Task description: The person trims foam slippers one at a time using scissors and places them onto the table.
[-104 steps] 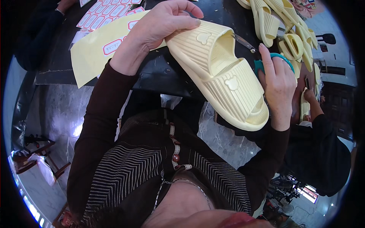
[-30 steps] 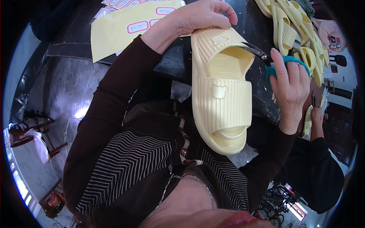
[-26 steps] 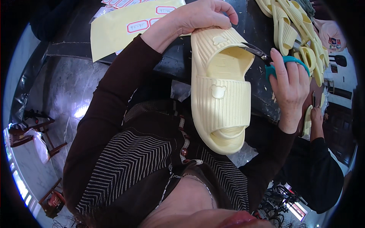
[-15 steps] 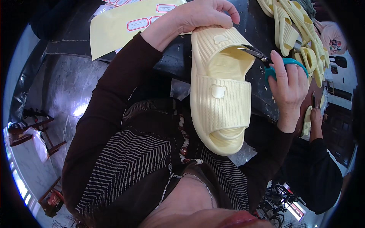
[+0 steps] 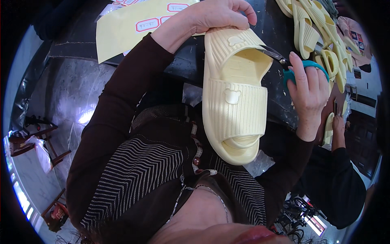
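A pair of pale yellow ribbed slide slippers, one tucked into the other, hangs in front of my chest. Each strap carries a small bear-head shape. My left hand grips the far end of the pair from above, its fingers curled and partly hidden by the slippers. Teal-handled scissors are in my right hand, with fingers through the loops. Their dark blades point left, and the tips lie at the edge of the far slipper's strap. Whether they touch it I cannot tell.
Under my hands is a dark table. A pale yellow sheet with red-framed labels lies at the far left. More yellow slippers are piled at the far right. To my right, another person's hand is beside a slipper.
The slipper pair has shifted slightly left at its near end. The scissor tips have moved a little farther away from me along the strap edge. Both hands stay almost in place.
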Available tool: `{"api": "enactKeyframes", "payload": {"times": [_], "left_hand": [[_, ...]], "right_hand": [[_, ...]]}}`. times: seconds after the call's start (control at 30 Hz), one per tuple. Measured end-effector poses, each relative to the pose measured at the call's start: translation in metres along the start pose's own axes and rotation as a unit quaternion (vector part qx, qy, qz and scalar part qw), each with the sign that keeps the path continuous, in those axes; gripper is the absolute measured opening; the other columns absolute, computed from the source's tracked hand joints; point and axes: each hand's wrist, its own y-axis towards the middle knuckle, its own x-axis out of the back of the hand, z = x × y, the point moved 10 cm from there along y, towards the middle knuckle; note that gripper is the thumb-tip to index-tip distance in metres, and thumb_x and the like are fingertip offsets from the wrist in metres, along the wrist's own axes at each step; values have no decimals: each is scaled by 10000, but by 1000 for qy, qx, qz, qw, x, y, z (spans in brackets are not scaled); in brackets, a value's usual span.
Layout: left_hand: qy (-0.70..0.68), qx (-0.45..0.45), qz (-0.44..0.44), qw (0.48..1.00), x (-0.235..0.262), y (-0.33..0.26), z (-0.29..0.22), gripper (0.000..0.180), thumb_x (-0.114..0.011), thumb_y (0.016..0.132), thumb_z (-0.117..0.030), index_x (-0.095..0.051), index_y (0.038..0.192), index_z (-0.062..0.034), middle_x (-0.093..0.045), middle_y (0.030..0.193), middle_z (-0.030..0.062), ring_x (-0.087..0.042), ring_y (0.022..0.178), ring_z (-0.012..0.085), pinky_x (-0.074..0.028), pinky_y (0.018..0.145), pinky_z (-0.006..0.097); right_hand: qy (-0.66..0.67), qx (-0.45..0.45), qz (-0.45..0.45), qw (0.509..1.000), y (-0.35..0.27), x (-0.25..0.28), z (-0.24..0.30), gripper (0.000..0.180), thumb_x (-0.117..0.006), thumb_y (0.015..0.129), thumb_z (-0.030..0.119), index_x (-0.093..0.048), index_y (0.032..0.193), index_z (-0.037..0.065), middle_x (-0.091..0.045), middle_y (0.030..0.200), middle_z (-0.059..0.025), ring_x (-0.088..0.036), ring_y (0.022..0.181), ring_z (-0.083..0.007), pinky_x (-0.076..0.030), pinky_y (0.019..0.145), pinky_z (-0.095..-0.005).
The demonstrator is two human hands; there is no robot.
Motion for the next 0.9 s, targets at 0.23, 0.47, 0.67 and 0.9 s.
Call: {"api": "enactKeyframes", "payload": {"times": [0.23, 0.47, 0.67, 0.9], "left_hand": [[10, 0, 24, 1000, -3, 2, 0, 203, -620, 776, -20, -622, 978, 6, -634, 820, 12, -580, 699, 72, -475, 628, 206], [16, -27, 42, 999, -8, 3, -2, 206, -627, 770, -28, -627, 973, 1, -627, 808, -4, -570, 707, 65, -470, 647, 211], [30, -26, 56, 998, -8, 1, -3, 209, -634, 765, -42, -626, 969, -3, -613, 800, -14, -553, 697, 59, -461, 647, 211], [46, -19, 51, 997, -8, 0, -5, 206, -637, 759, -48, -629, 960, -6, -609, 798, -16, -546, 693, 60, -456, 649, 210]], "right_hand": [[20, 8, 2, 1000, 2, 1, -1, 600, -715, 638, 28, -669, 1225, 140, -446, 777, -37, -500, 693, -196, -461, 622, -334], [36, 21, 2, 999, 1, 0, 2, 588, -709, 645, 24, -668, 1221, 134, -435, 759, -32, -496, 678, -189, -445, 596, -326], [47, 25, 13, 998, 1, -1, 2, 587, -709, 653, 26, -664, 1229, 133, -433, 758, -35, -495, 674, -190, -444, 594, -328], [46, 23, 18, 999, -2, -2, 2, 588, -706, 655, 26, -663, 1231, 133, -426, 757, -38, -498, 669, -190, -449, 593, -332]]}}
